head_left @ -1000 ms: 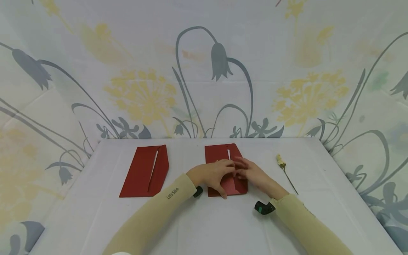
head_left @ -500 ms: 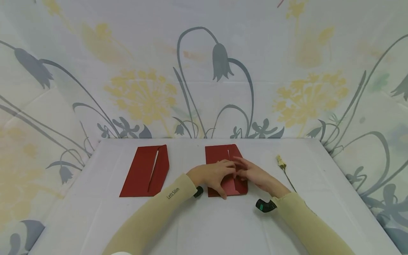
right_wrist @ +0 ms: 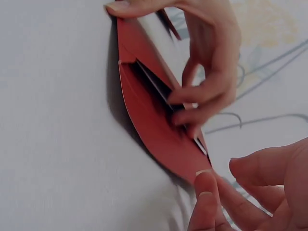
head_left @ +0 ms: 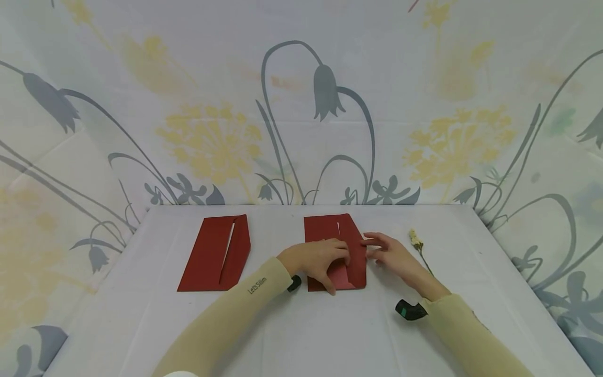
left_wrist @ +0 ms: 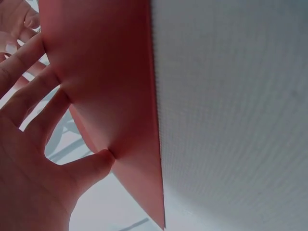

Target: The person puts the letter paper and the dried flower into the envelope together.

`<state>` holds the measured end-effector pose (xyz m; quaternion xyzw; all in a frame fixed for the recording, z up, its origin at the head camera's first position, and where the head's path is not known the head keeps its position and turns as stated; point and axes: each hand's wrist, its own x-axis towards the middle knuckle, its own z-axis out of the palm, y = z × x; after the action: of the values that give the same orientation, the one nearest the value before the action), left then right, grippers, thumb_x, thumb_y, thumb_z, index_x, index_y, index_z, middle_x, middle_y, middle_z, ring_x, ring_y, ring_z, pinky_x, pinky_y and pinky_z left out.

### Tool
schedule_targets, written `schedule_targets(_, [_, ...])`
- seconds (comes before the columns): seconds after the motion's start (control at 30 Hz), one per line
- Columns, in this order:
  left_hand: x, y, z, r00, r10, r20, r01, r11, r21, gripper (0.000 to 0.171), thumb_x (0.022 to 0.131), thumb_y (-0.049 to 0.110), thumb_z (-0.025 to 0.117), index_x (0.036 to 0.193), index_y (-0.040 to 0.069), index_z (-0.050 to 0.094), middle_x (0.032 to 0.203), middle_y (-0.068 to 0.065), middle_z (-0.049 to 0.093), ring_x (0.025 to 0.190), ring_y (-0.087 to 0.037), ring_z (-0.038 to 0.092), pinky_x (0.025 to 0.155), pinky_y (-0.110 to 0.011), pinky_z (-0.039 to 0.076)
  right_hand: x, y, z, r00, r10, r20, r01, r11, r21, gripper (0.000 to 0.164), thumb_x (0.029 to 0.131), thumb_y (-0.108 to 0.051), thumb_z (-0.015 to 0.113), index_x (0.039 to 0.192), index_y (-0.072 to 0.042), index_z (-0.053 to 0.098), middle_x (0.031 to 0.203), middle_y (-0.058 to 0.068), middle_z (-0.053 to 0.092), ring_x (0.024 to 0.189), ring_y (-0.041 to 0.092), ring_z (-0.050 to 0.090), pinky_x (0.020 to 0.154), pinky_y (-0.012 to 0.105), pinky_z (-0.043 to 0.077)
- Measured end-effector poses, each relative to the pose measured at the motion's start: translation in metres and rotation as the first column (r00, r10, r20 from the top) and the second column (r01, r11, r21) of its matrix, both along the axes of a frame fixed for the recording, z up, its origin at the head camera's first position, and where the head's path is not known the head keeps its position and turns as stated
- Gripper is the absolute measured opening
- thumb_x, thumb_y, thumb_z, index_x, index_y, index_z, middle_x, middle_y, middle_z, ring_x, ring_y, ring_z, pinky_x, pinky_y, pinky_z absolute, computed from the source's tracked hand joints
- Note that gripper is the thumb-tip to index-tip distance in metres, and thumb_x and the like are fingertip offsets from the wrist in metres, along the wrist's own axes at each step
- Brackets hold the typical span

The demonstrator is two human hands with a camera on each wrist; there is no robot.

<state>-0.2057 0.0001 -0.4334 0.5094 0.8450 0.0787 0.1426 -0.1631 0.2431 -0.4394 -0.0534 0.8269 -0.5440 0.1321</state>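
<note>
A red envelope (head_left: 322, 225) lies on the white table in front of me, its pointed flap to the right and a pale slit showing along the flap. My left hand (head_left: 317, 259) rests on it with fingers spread, pressing it down with thumb and fingertips. In the left wrist view, those fingertips (left_wrist: 109, 158) dent the red paper. At the envelope's right edge is my right hand (head_left: 393, 259), fingers extended and holding nothing. The right wrist view has the flap (right_wrist: 154, 130) slightly raised at the slit, with left fingers over it.
A second red envelope (head_left: 207, 256) lies to the left, its flap also pointing right. On the right is a pale yellow flower (head_left: 415, 241) on a thin stem. Black wrist devices (head_left: 411, 310) sit under the wrists. A floral-printed cloth (head_left: 301, 131) stands behind the table.
My right hand has moved right, off the middle of the envelope to its right edge, uncovering the flap. The left hand has stayed in place.
</note>
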Motion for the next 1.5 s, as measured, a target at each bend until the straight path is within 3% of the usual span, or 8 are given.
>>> schedule_targets(0.37, [0.001, -0.002, 0.002, 1.000, -0.017, -0.001, 0.017, 1.000, 0.003, 0.059, 0.074, 0.049, 0.085, 0.121, 0.023, 0.060, 0.128, 0.009, 0.049, 0.125, -0.010, 0.041, 0.103, -0.023, 0.040, 0.010, 0.048, 0.016, 0.986, -0.102, -0.131, 0.112, 0.992, 0.066, 0.048, 0.102, -0.005, 0.050, 0.148, 0.002, 0.040, 0.140, 0.026, 0.052, 0.115, 0.038, 0.059, 0.085, 0.022, 0.051])
schedule_targets(0.53, [0.002, -0.002, 0.002, 1.000, -0.022, -0.007, 0.022, 1.000, 0.000, 0.058, 0.075, 0.049, 0.084, 0.122, 0.024, 0.061, 0.130, 0.008, 0.048, 0.128, -0.010, 0.040, 0.108, -0.029, 0.038, 0.017, 0.067, 0.021, 0.973, -0.164, -0.162, 0.181, 0.979, 0.096, 0.046, 0.103, -0.011, 0.052, 0.146, 0.002, 0.043, 0.139, 0.026, 0.053, 0.108, 0.015, 0.063, 0.083, 0.019, 0.051])
schedule_targets(0.63, [0.002, -0.002, 0.002, 1.000, -0.022, -0.011, 0.022, 1.000, -0.010, 0.059, 0.076, 0.050, 0.084, 0.124, 0.024, 0.061, 0.131, 0.008, 0.048, 0.129, -0.011, 0.039, 0.111, -0.033, 0.036, 0.022, 0.077, 0.020, 0.961, -0.205, -0.186, 0.227, 0.968, 0.106, 0.045, 0.103, -0.013, 0.053, 0.144, 0.003, 0.046, 0.139, 0.026, 0.053, 0.099, -0.003, 0.060, 0.080, 0.016, 0.051])
schedule_targets(0.7, [0.002, -0.002, 0.002, 1.000, -0.022, -0.013, 0.021, 1.000, -0.014, 0.059, 0.076, 0.050, 0.083, 0.124, 0.025, 0.061, 0.132, 0.008, 0.048, 0.130, -0.011, 0.038, 0.111, -0.033, 0.036, 0.024, 0.083, 0.018, 0.954, -0.226, -0.200, 0.253, 0.960, 0.123, 0.044, 0.102, -0.013, 0.053, 0.143, 0.003, 0.048, 0.138, 0.026, 0.054, 0.096, -0.008, 0.057, 0.079, 0.015, 0.051])
schedule_targets(0.8, [0.001, -0.002, 0.002, 1.000, -0.023, -0.014, 0.023, 1.000, -0.016, 0.059, 0.076, 0.050, 0.083, 0.124, 0.024, 0.061, 0.132, 0.007, 0.048, 0.130, -0.011, 0.038, 0.110, -0.032, 0.036, 0.028, 0.090, 0.013, 0.942, -0.258, -0.214, 0.299, 0.936, 0.187, 0.042, 0.102, -0.015, 0.054, 0.140, 0.002, 0.051, 0.136, 0.025, 0.055, 0.100, 0.000, 0.056, 0.078, 0.016, 0.048])
schedule_targets(1.0, [0.002, -0.002, 0.001, 1.000, -0.020, -0.011, 0.020, 1.000, -0.011, 0.058, 0.076, 0.050, 0.083, 0.123, 0.025, 0.061, 0.133, 0.007, 0.048, 0.129, -0.011, 0.038, 0.112, -0.039, 0.035, 0.032, 0.097, 0.002, 0.927, -0.328, -0.180, 0.365, 0.900, 0.238, 0.043, 0.101, -0.023, 0.058, 0.135, 0.002, 0.054, 0.132, 0.026, 0.057, 0.116, 0.032, 0.052, 0.078, 0.026, 0.044])
schedule_targets(1.17, [0.002, -0.001, 0.001, 1.000, -0.017, -0.007, 0.017, 1.000, -0.013, 0.058, 0.076, 0.050, 0.084, 0.123, 0.025, 0.061, 0.131, 0.008, 0.048, 0.129, -0.011, 0.039, 0.112, -0.040, 0.035, 0.034, 0.099, -0.004, 0.924, -0.322, -0.205, 0.371, 0.884, 0.284, 0.042, 0.096, -0.023, 0.066, 0.131, 0.000, 0.059, 0.125, 0.022, 0.062, 0.112, 0.034, 0.055, 0.074, 0.025, 0.046])
schedule_targets(1.5, [0.002, 0.000, 0.001, 1.000, -0.012, -0.016, 0.011, 0.999, -0.034, 0.059, 0.076, 0.051, 0.083, 0.123, 0.026, 0.060, 0.132, 0.008, 0.047, 0.130, -0.012, 0.038, 0.112, -0.039, 0.035, 0.029, 0.093, -0.006, 0.925, -0.266, -0.271, 0.356, 0.858, 0.371, 0.038, 0.088, -0.021, 0.075, 0.118, 0.000, 0.067, 0.107, 0.015, 0.070, 0.098, 0.031, 0.062, 0.075, 0.034, 0.046])
